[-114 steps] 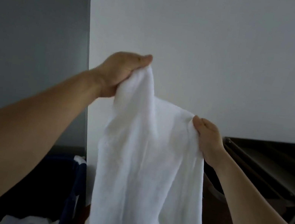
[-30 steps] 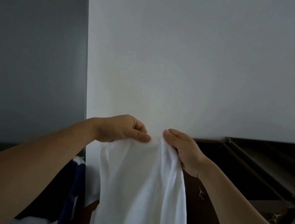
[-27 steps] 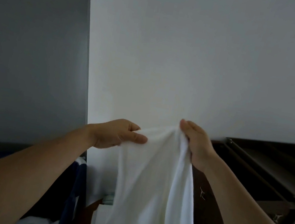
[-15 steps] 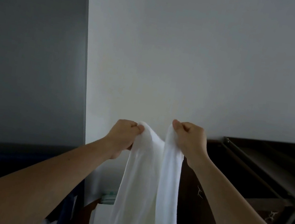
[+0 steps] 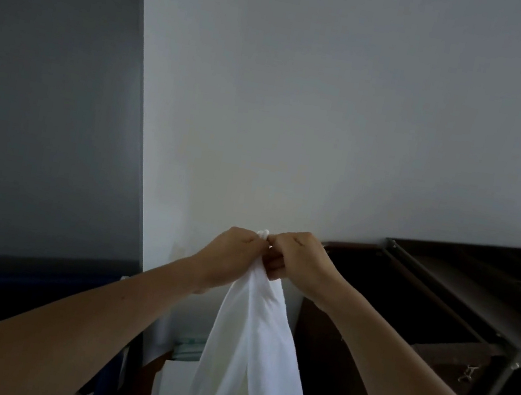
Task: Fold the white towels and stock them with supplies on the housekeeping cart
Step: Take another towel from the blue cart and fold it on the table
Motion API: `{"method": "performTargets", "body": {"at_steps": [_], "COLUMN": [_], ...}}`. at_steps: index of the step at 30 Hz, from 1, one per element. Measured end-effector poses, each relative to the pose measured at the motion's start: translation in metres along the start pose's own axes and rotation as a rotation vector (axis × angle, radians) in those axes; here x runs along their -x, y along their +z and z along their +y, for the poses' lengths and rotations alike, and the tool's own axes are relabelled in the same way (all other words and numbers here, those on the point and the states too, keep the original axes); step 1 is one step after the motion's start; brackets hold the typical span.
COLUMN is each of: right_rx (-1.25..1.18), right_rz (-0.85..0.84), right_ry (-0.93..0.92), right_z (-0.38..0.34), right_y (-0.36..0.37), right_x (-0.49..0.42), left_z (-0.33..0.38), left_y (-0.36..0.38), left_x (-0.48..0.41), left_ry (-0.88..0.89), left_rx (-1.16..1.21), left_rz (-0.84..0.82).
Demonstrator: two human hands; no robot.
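A white towel hangs straight down in front of me, doubled lengthwise, its lower end out of view below. My left hand and my right hand pinch its top corners, and the two hands touch at chest height before the white wall. The dark housekeeping cart stands to the right, its top tray about level with my hands.
A dark blue bin sits low at the left under my left forearm. A grey panel fills the left wall. White cloth or paper lies low behind the hanging towel, beside the cart's dark side.
My hands have come together until they touch, bringing the towel's top corners against each other. The towel has narrowed from a spread sheet to a doubled strip.
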State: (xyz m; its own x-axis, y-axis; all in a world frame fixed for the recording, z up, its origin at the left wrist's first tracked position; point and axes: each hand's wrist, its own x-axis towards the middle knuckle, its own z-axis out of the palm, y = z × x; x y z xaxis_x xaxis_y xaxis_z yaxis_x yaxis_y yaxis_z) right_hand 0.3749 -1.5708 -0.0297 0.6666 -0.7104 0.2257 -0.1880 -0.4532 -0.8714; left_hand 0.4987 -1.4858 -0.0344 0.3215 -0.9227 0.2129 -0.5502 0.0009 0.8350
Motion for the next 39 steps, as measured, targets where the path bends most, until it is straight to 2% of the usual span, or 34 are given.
{"method": "performTargets", "body": {"at_steps": [3, 5, 8, 11, 13, 15, 18, 24, 29, 33, 36, 39], "right_rx": [-0.285, -0.393, -0.365, -0.065, 0.023, -0.011, -0.013, 0.019, 0.074, 0.101, 0.043, -0.012], "right_rz": [-0.214, -0.303, -0.176, 0.024, 0.024, -0.019, 0.017, 0.07, 0.076, 0.103, 0.112, 0.088], "right_ry": [0.081, 0.083, 0.036, -0.088, -0.153, -0.197, -0.239, -0.249, -0.213, -0.202, -0.196, -0.137], "right_z": [0.002, 0.006, 0.013, 0.025, 0.034, 0.041, 0.045, 0.043, 0.043, 0.042, 0.042, 0.044], "right_y": [-0.008, -0.012, -0.012, -0.009, -0.005, 0.002, 0.013, 0.017, 0.018, 0.017, 0.017, 0.016], "right_x": [0.001, 0.002, -0.005, -0.012, -0.014, -0.012, -0.013, -0.018, -0.021, -0.022, -0.022, -0.022], "left_z": [-0.004, -0.009, -0.016, -0.02, -0.023, -0.026, -0.03, -0.034, -0.037, -0.041, -0.043, -0.045], "left_y": [-0.003, -0.005, -0.01, -0.015, -0.015, -0.012, -0.008, -0.008, -0.007, -0.008, -0.007, -0.005], "left_x": [0.001, 0.0, 0.0, 0.002, 0.003, 0.005, 0.006, 0.004, 0.003, 0.001, 0.001, 0.001], "left_ry": [0.043, 0.074, 0.033, -0.072, -0.141, -0.215, -0.29, -0.299, -0.279, -0.305, -0.253, -0.213], "left_rx": [-0.133, -0.189, -0.02, 0.255, 0.377, 0.449, 0.528, 0.602, 0.615, 0.718, 0.685, 0.63], "left_rz": [0.035, 0.089, 0.094, 0.043, 0.001, -0.02, 0.024, 0.084, 0.031, 0.006, -0.056, -0.033]}}
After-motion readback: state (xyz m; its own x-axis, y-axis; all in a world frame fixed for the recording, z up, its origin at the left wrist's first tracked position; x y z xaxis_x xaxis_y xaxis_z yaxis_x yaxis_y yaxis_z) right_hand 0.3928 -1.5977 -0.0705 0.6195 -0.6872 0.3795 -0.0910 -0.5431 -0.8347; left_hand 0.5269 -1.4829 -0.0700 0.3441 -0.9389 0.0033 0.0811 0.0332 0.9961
